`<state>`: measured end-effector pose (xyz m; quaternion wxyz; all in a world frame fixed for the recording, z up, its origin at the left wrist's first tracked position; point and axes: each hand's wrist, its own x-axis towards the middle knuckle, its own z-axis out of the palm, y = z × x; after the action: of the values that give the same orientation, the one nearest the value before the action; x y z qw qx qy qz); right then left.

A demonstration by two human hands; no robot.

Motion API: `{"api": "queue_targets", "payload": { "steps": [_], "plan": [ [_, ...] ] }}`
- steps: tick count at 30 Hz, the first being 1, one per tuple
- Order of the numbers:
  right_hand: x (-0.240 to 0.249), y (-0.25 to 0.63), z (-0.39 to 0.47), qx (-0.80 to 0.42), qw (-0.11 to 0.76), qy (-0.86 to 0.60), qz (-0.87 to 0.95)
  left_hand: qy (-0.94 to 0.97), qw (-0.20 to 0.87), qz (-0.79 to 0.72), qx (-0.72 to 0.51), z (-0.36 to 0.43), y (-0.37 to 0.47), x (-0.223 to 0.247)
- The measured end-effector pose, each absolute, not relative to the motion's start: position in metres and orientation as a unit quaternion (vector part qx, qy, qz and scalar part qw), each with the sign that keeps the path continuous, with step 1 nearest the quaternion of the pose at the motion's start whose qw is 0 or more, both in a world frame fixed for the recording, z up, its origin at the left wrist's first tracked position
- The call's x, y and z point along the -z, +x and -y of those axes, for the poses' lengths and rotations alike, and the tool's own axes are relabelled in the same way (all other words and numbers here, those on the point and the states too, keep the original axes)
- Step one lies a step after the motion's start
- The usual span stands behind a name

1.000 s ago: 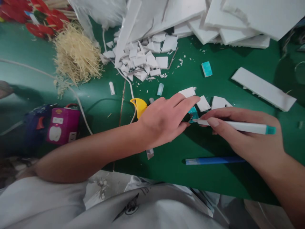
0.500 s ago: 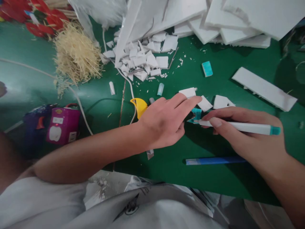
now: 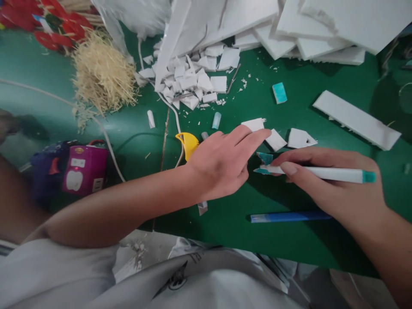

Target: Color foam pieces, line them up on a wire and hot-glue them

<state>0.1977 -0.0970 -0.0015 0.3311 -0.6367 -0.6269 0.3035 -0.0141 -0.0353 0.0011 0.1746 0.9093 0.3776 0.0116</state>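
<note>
My right hand [image 3: 341,184] grips a white felt-tip marker [image 3: 331,173] with a teal end, its tip pointing left. At that tip is a small, partly teal-coloured foam piece [image 3: 265,158], close to my right fingertips. My left hand [image 3: 222,163] rests palm down just left of it, with its upper fingers stretched towards the right over white foam scraps [image 3: 276,140]. Its lower fingers are bent and partly hidden, and I see nothing held in them. A yellow crescent-shaped piece [image 3: 188,143] sticks out beside my left wrist.
A blue pen [image 3: 286,216] lies near the front edge. Behind are a heap of foam bits [image 3: 193,79], foam sheets [image 3: 309,25], a foam strip [image 3: 357,120] and a teal-topped block [image 3: 280,93]. Left are straw-like shreds [image 3: 103,73], a cable [image 3: 103,128] and a magenta power box [image 3: 85,169].
The marker has shifted slightly down and left with my right hand. The teal foam piece looks turned and sits a little lower. My left hand has barely moved.
</note>
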Motion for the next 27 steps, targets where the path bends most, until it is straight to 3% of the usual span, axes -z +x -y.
{"api": "queue_targets", "payload": {
  "steps": [9,27],
  "plan": [
    [-0.007,0.197,0.098,-0.263,0.358,-0.665,0.6,0.91,0.242,-0.331,-0.067,0.033,-0.017,0.003],
    [-0.009,0.203,0.104,-0.222,0.413,-0.64,0.609,0.917,0.228,-0.324,-0.037,0.032,-0.014,0.002]
  ]
}}
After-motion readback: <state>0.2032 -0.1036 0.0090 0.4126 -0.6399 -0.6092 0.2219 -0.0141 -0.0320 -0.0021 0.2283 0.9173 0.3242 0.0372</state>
